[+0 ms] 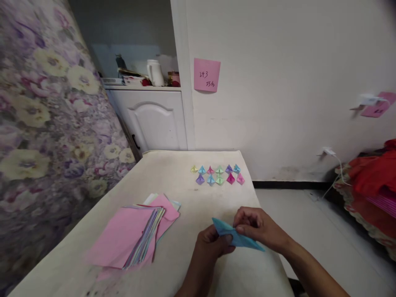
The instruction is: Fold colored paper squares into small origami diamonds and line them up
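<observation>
A piece of folded blue paper (247,242), long and pointed at both ends, is held above the near right part of the table. My left hand (213,243) grips its lower left side, thumb on the front face. Closed in a pinch, my right hand (252,222) has thumb and fingers at the paper's upper edge. Farther back lie two rows of small folded paper pieces (219,180) in yellow, blue, pink, green and purple. To the left of my hands is a stack of coloured paper sheets (126,231), pink on top.
The pale table (173,173) ends at the wall. A floral curtain (58,103) hangs along the left. Behind are a white cabinet (151,115) and a shelf with a white jug (155,73). Red fabric (374,177) is piled at the far right, near a plugged-in charger (328,152).
</observation>
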{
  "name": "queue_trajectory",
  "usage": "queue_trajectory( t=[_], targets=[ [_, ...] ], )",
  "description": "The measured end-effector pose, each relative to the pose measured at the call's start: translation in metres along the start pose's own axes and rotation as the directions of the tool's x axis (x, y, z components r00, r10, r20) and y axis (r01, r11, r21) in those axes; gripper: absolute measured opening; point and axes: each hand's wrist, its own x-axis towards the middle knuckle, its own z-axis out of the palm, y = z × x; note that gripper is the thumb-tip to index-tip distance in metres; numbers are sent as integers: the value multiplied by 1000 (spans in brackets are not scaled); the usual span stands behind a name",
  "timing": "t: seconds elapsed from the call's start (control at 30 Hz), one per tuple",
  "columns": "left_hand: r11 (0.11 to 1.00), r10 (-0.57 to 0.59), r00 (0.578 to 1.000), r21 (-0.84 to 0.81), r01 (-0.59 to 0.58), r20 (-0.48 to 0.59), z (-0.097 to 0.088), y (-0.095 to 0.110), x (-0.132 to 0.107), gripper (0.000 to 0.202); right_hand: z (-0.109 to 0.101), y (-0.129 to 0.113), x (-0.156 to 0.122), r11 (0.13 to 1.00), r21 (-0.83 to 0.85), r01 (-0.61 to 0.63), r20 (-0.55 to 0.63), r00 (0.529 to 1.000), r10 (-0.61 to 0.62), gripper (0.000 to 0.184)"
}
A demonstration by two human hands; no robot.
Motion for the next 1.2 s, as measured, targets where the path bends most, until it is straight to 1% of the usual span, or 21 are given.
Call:
queue_trajectory(
  t=[0.1, 0.23, 0.43, 0.63, 0.97, 1.2],
  targets=[
    [999, -15, 1000, 32, 15, 3, 0, 0, 0, 32, 1, 3, 2, 1000, 2, -18, -14, 1000, 18, 23],
    [998, -17, 1000, 63, 17, 6, 1, 1, -1, 35, 3, 4, 3, 999, -2, -36, 3, 999, 36, 24],
    [998, -28, 1000, 48, 28, -4, 6, 10, -7, 38, 2, 4, 4, 1000, 6, -22, 14, 1000, 22, 26],
    [999, -16, 1000, 39, 15, 19, 9, 15, -12, 36, 0, 4, 4, 997, 53, -64, 39, 997, 62, 28],
    [999, -34, 998, 40, 32, 52, 4, 9, -6, 35, -3, 8, 4, 992, 82, -90, 54, 995, 86, 29],
    [999, -35, 998, 38, 33, 52, 2, 5, -2, 34, -3, 2, 2, 999, 30, -43, 28, 999, 43, 27]
  ],
)
